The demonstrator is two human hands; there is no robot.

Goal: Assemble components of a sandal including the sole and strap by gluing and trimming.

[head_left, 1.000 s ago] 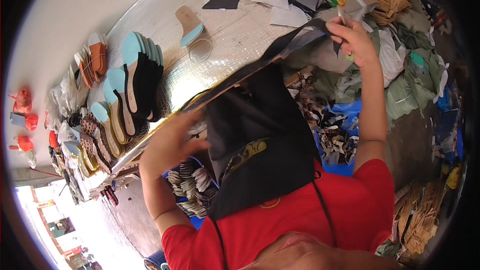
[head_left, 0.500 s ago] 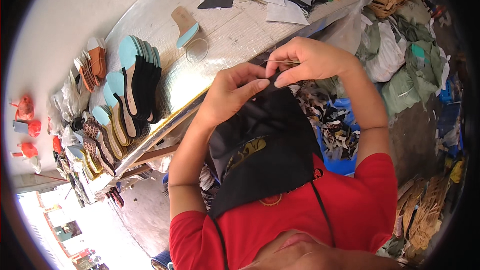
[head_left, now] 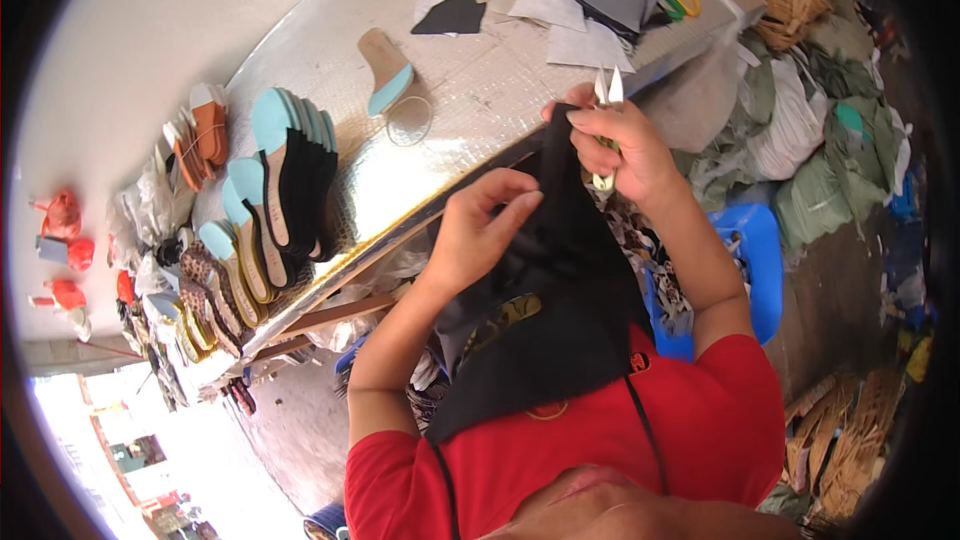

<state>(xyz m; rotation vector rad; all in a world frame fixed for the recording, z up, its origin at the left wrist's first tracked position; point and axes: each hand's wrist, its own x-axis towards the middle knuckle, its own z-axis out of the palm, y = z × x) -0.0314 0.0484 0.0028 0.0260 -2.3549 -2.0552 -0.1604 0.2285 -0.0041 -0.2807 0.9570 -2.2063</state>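
black fabric (head_left: pixel 560 320) now hangs bunched from our chest up to the table edge (head_left: pixel 440 210); half a second ago our hands met at its top, now they are apart. our left hand (head_left: pixel 480 230) pinches one fold, our right hand (head_left: pixel 620 145) grips fabric and snips (head_left: pixel 608 100). its long axis points away from us, toward the soles (head_left: pixel 280 190).

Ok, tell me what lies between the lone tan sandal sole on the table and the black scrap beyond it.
In the head view, only bare silver tabletop shows between the tan sandal sole and the black scrap; a pale scrap lies just beside the black one.
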